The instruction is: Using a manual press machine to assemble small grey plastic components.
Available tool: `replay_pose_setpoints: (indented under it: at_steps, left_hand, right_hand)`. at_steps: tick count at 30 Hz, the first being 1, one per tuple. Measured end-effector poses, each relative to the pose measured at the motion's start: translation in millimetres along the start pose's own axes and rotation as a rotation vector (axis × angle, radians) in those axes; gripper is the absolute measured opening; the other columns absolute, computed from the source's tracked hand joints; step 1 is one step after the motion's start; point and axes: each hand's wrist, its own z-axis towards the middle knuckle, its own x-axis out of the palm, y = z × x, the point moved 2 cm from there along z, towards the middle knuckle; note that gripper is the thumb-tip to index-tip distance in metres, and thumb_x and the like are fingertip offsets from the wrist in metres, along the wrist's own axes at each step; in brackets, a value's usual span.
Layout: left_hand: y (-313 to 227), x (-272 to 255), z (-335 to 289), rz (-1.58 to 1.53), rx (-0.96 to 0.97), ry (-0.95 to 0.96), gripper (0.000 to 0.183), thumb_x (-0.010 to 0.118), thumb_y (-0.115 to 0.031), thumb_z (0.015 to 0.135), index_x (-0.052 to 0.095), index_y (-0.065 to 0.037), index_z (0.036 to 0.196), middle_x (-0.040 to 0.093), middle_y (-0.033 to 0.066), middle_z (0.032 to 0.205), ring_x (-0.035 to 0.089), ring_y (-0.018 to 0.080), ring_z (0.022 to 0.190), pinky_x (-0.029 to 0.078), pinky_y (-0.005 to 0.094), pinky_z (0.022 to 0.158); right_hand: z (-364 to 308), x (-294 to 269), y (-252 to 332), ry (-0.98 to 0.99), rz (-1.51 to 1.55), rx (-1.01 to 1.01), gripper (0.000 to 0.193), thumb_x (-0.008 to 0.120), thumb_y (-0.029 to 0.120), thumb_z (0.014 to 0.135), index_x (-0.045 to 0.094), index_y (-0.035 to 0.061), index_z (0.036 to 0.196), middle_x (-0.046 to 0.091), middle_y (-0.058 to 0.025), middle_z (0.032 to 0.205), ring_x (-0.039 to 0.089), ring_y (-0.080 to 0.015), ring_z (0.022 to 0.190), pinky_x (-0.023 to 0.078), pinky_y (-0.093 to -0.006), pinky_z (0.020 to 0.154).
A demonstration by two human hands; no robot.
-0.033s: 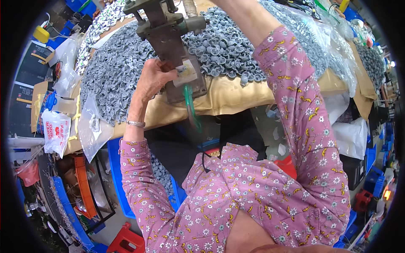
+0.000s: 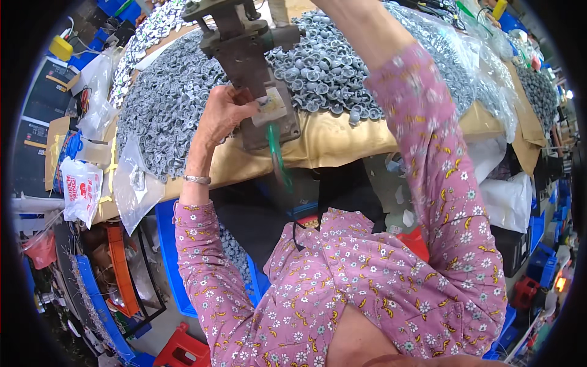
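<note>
A dark metal hand press [image 2: 247, 61] stands at the table's near edge. My left hand [image 2: 225, 113] is at the left side of its base, thumb and fingers pinched together beside a pale stained pad [image 2: 271, 107]. Whatever those fingers hold is too small or hidden to make out. A green curved tube [image 2: 274, 144] hangs from the base's front. My right forearm [image 2: 373, 30] reaches up past the press's right side. Its hand lies beyond the top edge of the picture. Small grey plastic cup-shaped parts [image 2: 324, 67] are heaped right of the press, with another grey heap [image 2: 168, 101] on its left.
Brown paper [image 2: 348, 137] covers the table's front edge. Clear plastic bags [image 2: 136, 183] hang at the left, near a white printed bag [image 2: 82, 189]. Below the table stands a blue bin [image 2: 174, 263] with grey parts. A red stool [image 2: 182, 347] is at the lower left.
My right forearm has shifted slightly downward and to the right, its sleeve blurred. My left hand stays pinched at the press base.
</note>
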Motion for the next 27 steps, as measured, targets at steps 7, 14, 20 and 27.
replay_pose_setpoints:
  at_steps: [7,14,20,27]
  left_hand:
    - [0,2,-7,0.107,-0.020,0.021,0.019,0.076,-0.012,0.081,0.070,0.006,0.081,0.066,0.0040,0.067,0.055,0.0076,0.062,0.043,0.0268,0.056]
    - [14,11,3,-0.057,0.033,-0.010,0.012,0.075,-0.006,0.080,0.070,0.005,0.083,0.064,0.0022,0.066,0.054,0.0050,0.060,0.041,0.0253,0.054]
    - [16,-40,-100,0.164,-0.050,-0.324,0.006,0.073,-0.002,0.080,0.069,0.001,0.083,0.062,-0.0002,0.065,0.054,0.0050,0.059,0.043,0.0223,0.055]
    - [34,-86,-217,0.398,-0.425,-0.304,0.028,0.087,-0.018,0.080,0.071,0.001,0.092,0.059,0.0057,0.056,0.052,0.0102,0.051,0.041,0.0303,0.049]
  right_hand:
    - [-146,26,7,0.342,-0.259,-0.763,0.053,0.048,0.051,0.108,0.062,0.0053,0.088,0.046,0.0051,0.056,0.041,-0.0032,0.048,0.029,-0.0214,0.043]
    - [-8,-45,6,0.031,-1.013,-0.534,0.044,0.057,0.039,0.105,0.073,-0.0022,0.098,0.066,-0.0051,0.076,0.060,-0.0148,0.069,0.049,-0.0320,0.064]
    - [-139,-129,-53,0.092,-1.361,-0.359,0.015,0.071,0.017,0.089,0.077,0.0037,0.093,0.074,-0.0097,0.086,0.072,-0.0178,0.079,0.054,-0.0334,0.070]
    - [-186,-150,-73,0.311,-1.647,-0.619,0.013,0.074,0.021,0.089,0.076,0.0132,0.100,0.070,-0.0041,0.086,0.065,-0.0247,0.087,0.039,-0.0384,0.082]
